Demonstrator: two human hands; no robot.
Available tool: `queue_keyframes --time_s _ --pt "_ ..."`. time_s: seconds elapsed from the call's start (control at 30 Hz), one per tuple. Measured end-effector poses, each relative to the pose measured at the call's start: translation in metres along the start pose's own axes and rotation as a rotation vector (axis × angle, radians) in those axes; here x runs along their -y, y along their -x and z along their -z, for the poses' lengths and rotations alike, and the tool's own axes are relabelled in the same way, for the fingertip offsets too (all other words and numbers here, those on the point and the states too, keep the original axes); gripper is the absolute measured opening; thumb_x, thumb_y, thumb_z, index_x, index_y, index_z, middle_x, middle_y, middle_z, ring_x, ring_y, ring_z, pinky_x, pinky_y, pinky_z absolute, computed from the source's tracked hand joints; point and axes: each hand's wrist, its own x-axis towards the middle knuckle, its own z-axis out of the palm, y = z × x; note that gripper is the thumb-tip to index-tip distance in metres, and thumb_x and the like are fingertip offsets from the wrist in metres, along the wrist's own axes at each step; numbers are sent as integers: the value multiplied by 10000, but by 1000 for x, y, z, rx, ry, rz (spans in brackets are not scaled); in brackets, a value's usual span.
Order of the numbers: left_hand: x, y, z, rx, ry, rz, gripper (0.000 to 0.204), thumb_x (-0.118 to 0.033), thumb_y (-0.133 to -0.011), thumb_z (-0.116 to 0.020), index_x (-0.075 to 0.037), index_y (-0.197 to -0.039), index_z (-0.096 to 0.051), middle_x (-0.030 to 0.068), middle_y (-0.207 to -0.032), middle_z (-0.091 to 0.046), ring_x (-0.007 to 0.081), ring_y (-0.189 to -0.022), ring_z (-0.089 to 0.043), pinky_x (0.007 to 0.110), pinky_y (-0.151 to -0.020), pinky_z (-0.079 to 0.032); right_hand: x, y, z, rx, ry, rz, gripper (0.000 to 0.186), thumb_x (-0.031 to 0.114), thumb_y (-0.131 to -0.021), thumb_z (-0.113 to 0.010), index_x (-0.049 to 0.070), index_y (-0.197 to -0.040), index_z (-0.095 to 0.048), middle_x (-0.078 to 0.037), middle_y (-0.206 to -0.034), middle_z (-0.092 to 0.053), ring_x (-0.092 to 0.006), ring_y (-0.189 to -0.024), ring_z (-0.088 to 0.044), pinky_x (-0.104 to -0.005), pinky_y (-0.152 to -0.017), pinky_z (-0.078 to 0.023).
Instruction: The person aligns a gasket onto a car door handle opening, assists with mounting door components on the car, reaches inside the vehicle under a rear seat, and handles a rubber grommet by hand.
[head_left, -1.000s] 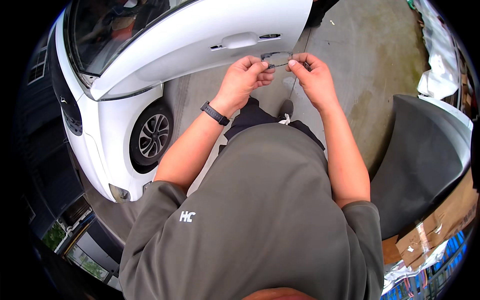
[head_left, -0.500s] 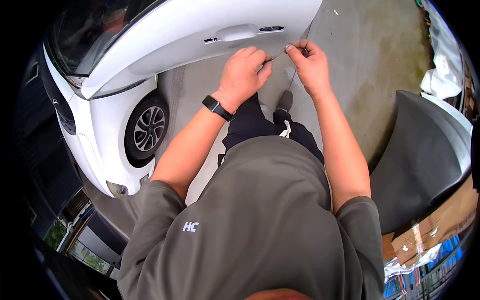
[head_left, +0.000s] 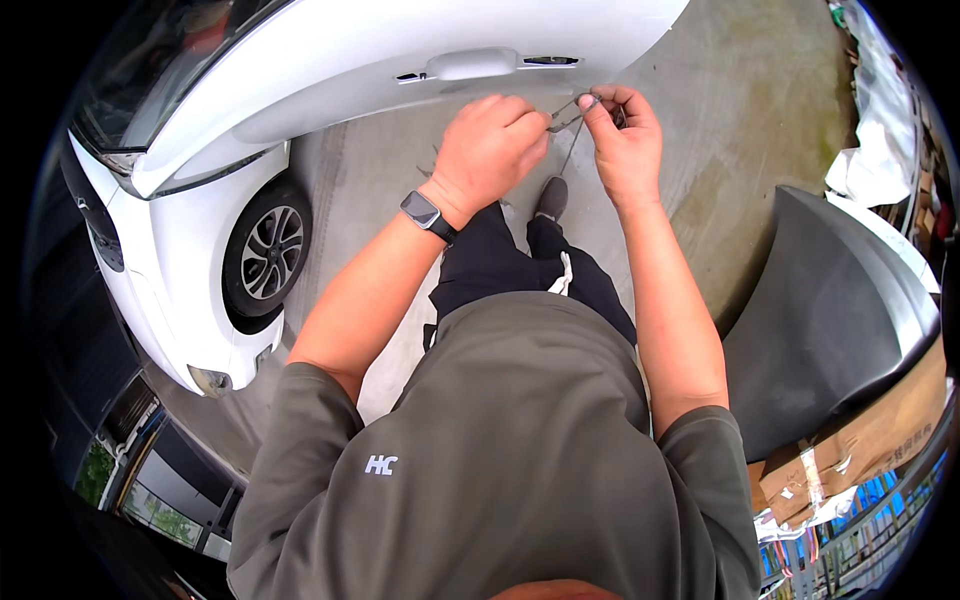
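A thin, dark, wire-like piece (head_left: 566, 114) spans the gap between my two hands, in front of the white car door (head_left: 370, 60). My left hand (head_left: 490, 145), with a black watch on its wrist, is closed on one end, its fingertips mostly turned away. My right hand (head_left: 630, 145) pinches the other end between thumb and fingers. Two strands of the piece show in the gap, and part of it disappears behind the fingers. Just beyond my hands is the door's handle recess (head_left: 472, 65), with a dark opening at each side.
The car's front wheel (head_left: 270, 252) and white fender (head_left: 195, 240) are at the left. A large dark grey curved panel (head_left: 820, 320) leans at the right beside brown cardboard (head_left: 860, 450). White plastic sheeting (head_left: 872, 140) lies at the far right. My shoe (head_left: 551, 198) is on the concrete floor below my hands.
The view has shifted slightly, with the car now farther left. My hands have turned the piece, so two strands show where one thin line did. Both hands keep hold of it.
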Motion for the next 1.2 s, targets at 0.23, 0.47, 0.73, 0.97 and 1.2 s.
queue_keyframes --time_s 0.23,0.47,0.73,0.97,1.2 --pt "23 -7 -12 -33 36 38 191 -67 -807 -765 -93 -992 -729 47 -927 -687 272 -855 -654 377 -721 -539 -11 -14 -8 -44 -1 41 189 105 -922 -774 3 -1050 -680 39 -867 -629 -32 -738 -495 -205 -650 -427" --pt "44 -9 -26 -70 190 214 122 -91 -870 -756 -60 -987 -740 71 -859 -701 235 -727 -664 332 -655 -540 -18 -28 -19 -98 7 59 164 118 -912 -780 10 -986 -682 31 -853 -656 -29 -693 -493 -205 -622 -434" --pt "49 -10 -25 -35 205 225 118 -97 -883 -755 -48 -989 -735 81 -875 -707 221 -705 -662 321 -640 -532 -31 -30 -28 -230 127 114 188 154 -864 -811 13 -893 -689 11 -802 -686 -39 -610 -486 -231 -574 -447" --pt "52 -7 -27 -31 214 252 117 -104 -889 -753 -36 -981 -726 87 -873 -709 227 -687 -661 327 -638 -530 -31 -29 -36 -300 160 128 196 164 -855 -813 12 -880 -692 -4 -798 -699 -52 -610 -504 -245 -579 -458" --pt "55 -12 -30 -56 206 222 107 -115 -890 -750 -31 -945 -712 90 -846 -699 231 -677 -658 328 -629 -524 -32 -34 -39 -336 204 150 230 209 -850 -815 14 -874 -695 -21 -795 -710 -76 -620 -526 -266 -616 -487"
